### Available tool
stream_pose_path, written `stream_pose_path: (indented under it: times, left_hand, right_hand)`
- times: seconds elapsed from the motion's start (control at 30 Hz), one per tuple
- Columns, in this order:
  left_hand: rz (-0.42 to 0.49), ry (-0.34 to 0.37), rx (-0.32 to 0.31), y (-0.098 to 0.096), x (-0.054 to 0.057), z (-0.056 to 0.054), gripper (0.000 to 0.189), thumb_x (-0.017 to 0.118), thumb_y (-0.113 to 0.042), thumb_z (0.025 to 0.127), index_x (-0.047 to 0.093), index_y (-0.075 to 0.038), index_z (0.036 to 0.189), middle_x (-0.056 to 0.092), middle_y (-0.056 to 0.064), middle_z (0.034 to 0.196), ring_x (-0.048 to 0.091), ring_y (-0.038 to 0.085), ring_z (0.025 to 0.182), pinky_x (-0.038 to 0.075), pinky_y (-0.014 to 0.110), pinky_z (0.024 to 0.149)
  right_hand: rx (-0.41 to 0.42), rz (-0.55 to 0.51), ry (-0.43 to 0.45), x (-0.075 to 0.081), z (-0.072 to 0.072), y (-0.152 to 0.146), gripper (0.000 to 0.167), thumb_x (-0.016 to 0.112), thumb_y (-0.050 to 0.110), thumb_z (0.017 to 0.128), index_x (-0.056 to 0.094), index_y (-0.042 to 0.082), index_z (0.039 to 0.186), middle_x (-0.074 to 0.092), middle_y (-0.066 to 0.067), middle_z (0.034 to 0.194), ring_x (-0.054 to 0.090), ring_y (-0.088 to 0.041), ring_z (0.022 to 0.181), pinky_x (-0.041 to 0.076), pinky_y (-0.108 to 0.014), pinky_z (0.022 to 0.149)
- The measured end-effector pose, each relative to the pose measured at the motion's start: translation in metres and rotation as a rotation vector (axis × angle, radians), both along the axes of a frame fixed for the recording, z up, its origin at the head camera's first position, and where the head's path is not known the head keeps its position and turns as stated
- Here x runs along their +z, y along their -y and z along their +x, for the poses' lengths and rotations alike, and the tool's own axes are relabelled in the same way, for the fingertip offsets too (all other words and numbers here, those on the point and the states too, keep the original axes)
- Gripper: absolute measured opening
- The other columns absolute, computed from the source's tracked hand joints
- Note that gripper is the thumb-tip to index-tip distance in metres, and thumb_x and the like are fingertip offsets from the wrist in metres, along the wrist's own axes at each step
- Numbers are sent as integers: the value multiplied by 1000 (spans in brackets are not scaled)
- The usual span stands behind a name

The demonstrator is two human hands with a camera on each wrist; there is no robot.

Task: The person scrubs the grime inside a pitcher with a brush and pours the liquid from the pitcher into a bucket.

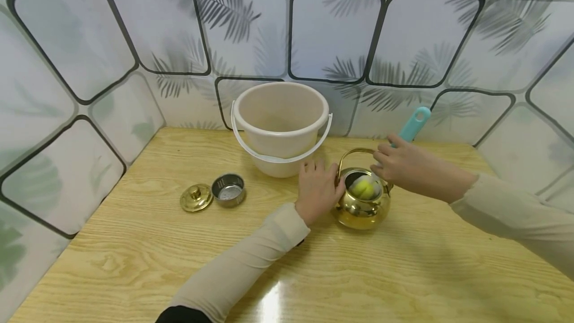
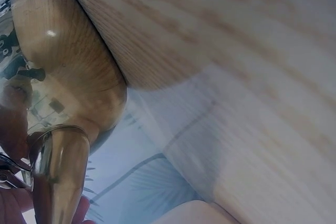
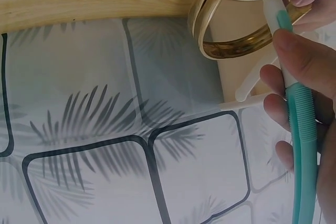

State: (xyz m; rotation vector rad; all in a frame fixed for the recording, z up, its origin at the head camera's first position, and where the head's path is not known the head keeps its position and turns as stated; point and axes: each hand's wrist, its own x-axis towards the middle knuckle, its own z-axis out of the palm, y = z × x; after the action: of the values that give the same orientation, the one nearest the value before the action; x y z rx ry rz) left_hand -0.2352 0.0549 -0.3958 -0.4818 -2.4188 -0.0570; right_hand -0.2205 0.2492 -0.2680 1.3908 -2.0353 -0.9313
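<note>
A shiny gold teapot (image 1: pixel 360 213) stands lidless on the table, its hoop handle (image 3: pixel 239 45) raised. My left hand (image 1: pixel 317 188) grips the teapot on its left side; in the left wrist view, fingers show around the spout (image 2: pixel 60 177) and beside the handle's base. My right hand (image 1: pixel 401 166) holds a cleaning brush by its teal handle (image 1: pixel 414 123), thumb and fingers wrapped along it in the right wrist view. The brush's yellow and white head (image 1: pixel 364 188) sits inside the teapot's opening.
Left on the wooden table (image 1: pixel 134 263) lie the gold lid (image 1: pixel 196 198) and a perforated metal strainer cup (image 1: pixel 228 191), side by side. A cream bucket (image 1: pixel 280 136) with a white bail handle stands behind my left hand, close to the patterned wall (image 1: pixel 251 29).
</note>
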Motion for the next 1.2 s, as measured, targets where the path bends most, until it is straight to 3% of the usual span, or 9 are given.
stream_pose_path:
  times: [0.5,0.67,0.87,1.2]
  left_hand:
    - [-14,28,12,0,1,1,30,47,-44,91,66,-21,97,66,3,89,60,21,86,42,37,78]
    - [-12,13,12,-1,1,1,30,47,-45,91,66,-21,95,66,3,86,61,21,83,42,36,76]
    - [-7,2,9,-1,1,0,30,48,-45,90,66,-21,94,66,3,84,61,21,81,42,36,75]
    - [0,11,5,-1,1,0,30,48,-44,90,67,-21,95,66,3,84,61,21,81,43,37,76]
  right_hand:
    - [-26,7,34,4,6,7,44,86,22,57,72,21,99,66,-3,90,59,-22,89,44,-42,85]
    - [-9,-9,28,2,2,9,41,85,17,59,71,19,98,65,-4,88,58,-22,89,43,-42,84]
    - [14,-22,32,0,-6,10,45,87,14,53,70,18,95,65,-5,85,60,-23,88,45,-41,83]
    - [-33,-2,43,1,-11,8,48,88,18,54,71,18,99,65,-8,89,61,-25,90,46,-43,85]
